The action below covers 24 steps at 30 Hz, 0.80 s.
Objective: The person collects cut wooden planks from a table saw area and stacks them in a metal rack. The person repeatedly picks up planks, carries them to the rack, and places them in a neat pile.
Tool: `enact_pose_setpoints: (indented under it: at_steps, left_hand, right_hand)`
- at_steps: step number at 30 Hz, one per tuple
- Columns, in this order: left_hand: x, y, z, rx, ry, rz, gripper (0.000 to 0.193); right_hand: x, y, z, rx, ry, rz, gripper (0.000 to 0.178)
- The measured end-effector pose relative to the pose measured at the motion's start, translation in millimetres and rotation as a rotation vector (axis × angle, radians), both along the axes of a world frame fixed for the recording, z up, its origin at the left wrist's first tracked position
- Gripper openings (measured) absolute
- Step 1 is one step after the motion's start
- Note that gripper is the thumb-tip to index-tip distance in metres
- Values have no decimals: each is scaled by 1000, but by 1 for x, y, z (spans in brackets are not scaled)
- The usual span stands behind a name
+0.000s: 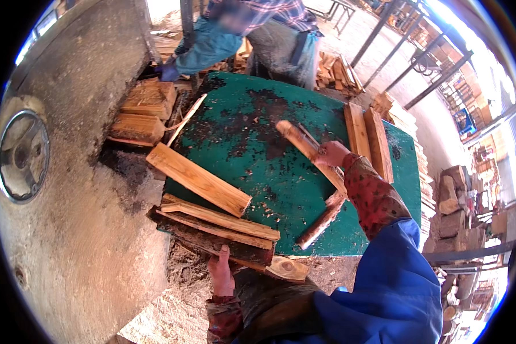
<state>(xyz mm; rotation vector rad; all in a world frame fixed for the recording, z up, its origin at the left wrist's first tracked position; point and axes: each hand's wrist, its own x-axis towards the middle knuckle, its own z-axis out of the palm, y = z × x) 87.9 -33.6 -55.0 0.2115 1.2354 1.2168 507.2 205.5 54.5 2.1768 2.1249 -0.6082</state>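
A broad, grimy tan panel (77, 218) fills the left side, with a round, dark-centred wheel (22, 153) on it. In the middle stands a green surface (404, 183), its paint stained with dark patches. Beyond it, pale floor (446, 143) stretches into a long, cluttered work area. Dark metal posts (439, 81) slant across the upper right, logs (448, 195) lie piled at the right, and bright white light (450, 16) glares at the upper right edge.

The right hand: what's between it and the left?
The head view shows the wood strip in the right hand, chip-strewn green tabletop, then planks at the left hand.
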Motion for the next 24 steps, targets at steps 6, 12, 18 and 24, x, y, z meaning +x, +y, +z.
enact_pose_setpoints:
  at_steps: [6,12,18,24]
  left_hand:
    - [9,7,3,33,54,-8,46]
    - [6,8,21,-1,43,-17,42]
    - [-6,2,-7,86,89,-59,46]
    - [-15,-4,29,50,-95,-98,46]
  right_hand:
    - [93,-5,4,213,229,-486,55]
    - [23,-49,47,160,466,-373,47]
    - [-121,-86,64,135,492,90,57]
    - [-280,-119,38,141,348,506,59]
